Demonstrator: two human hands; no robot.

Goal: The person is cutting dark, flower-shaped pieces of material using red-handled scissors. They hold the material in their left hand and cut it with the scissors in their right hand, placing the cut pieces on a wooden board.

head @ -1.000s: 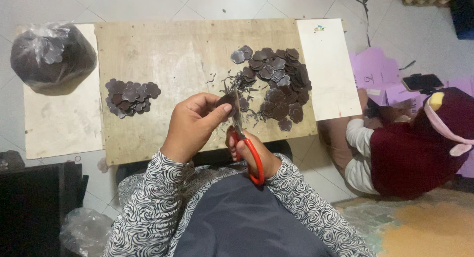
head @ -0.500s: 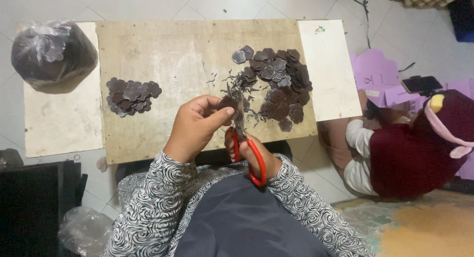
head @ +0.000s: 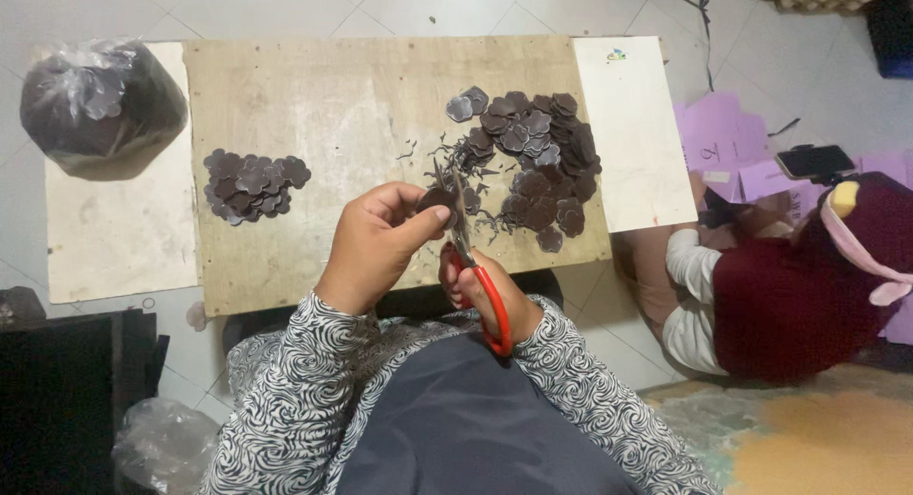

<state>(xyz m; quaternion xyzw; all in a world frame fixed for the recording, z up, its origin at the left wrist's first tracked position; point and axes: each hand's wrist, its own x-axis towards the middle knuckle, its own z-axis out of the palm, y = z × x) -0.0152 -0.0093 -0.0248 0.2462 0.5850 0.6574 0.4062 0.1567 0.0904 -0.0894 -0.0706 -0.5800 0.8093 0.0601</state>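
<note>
My left hand (head: 376,243) pinches a small dark brown flower-shaped cutout (head: 437,199) between thumb and fingers. My right hand (head: 487,293) grips red-handled scissors (head: 475,267), whose blades point up and are parted at the cutout's edge. Both hands hover over the near edge of a plywood board (head: 361,96). A large heap of the same brown cutouts (head: 533,162) lies on the board just beyond the scissors, with thin trimmings scattered around it. A smaller heap of cutouts (head: 252,183) lies to the left.
A clear plastic bag full of brown pieces (head: 100,105) sits on a pale board at the far left. A white board (head: 632,134) adjoins the plywood on the right. Another person in dark red (head: 808,276) sits at the right, near purple sheets (head: 713,134) and a phone (head: 813,160).
The hands have stayed in place over the board's near edge. The scissors have shifted slightly against the cutout; the heaps are unchanged.
</note>
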